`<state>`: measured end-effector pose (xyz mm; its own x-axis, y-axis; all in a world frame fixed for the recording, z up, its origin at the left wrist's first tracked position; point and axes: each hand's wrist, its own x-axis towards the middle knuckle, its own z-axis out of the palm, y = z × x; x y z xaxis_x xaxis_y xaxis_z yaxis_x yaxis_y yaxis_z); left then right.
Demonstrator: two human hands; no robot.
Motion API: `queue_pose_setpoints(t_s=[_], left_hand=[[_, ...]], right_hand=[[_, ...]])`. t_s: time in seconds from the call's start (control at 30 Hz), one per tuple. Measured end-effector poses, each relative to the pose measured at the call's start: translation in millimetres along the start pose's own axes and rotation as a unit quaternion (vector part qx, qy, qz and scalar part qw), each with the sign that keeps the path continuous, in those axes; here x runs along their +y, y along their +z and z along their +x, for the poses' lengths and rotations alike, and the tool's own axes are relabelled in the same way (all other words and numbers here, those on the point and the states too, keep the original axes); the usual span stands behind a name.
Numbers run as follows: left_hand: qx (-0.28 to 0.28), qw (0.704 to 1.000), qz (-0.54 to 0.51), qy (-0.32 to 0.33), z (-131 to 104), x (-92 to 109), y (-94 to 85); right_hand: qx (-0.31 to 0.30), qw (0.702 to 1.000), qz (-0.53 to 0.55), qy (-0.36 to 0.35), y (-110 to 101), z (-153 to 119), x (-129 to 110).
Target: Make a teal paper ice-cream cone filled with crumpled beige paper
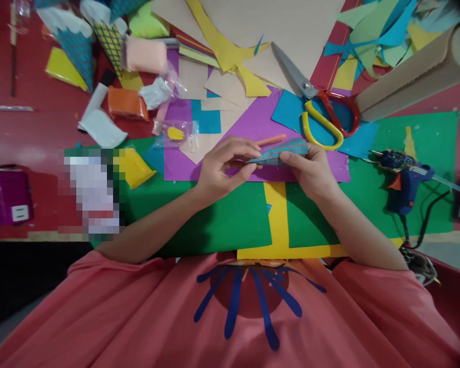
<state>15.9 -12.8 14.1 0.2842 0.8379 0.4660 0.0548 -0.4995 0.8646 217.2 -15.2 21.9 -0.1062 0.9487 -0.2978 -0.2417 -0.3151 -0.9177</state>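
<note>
The left hand (222, 171) and right hand (316, 171) held a blue-patterned cone (271, 155) over the purple sheet (182, 169).
The left fingers were narrowed in a pinch around the cone's pointed end, and the right thumb pressed on top of its wider end, the other right fingers mostly hidden behind it. An orange stick (273, 139) showed over the purple sheet; whether the left fingers touched it could not be told. Scissors (307, 90) lay toward the purple sheet's far right, a glue gun (405, 189) rested to its right, and a yellow packet (133, 168) sat to its left.
</note>
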Motion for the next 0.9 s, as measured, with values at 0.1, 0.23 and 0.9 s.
queue_pose_setpoints(t_s=[0.1, 0.23, 0.9], left_hand=[[0.004, 1.0, 0.008, 0.003, 2, -1, -1.5], [0.008, 0.998, 0.055, 0.016, 4, -1, -3.6], [-0.085, 0.947, 0.197, 0.238, 14, 8, -23.8]], right_hand=[[0.006, 1.0, 0.009, 0.01, -1, 2, -2], [0.004, 0.999, 0.002, 0.032, 1, 2, -8], [-0.103, 0.977, 0.024, 0.186, -1, 3, -26]])
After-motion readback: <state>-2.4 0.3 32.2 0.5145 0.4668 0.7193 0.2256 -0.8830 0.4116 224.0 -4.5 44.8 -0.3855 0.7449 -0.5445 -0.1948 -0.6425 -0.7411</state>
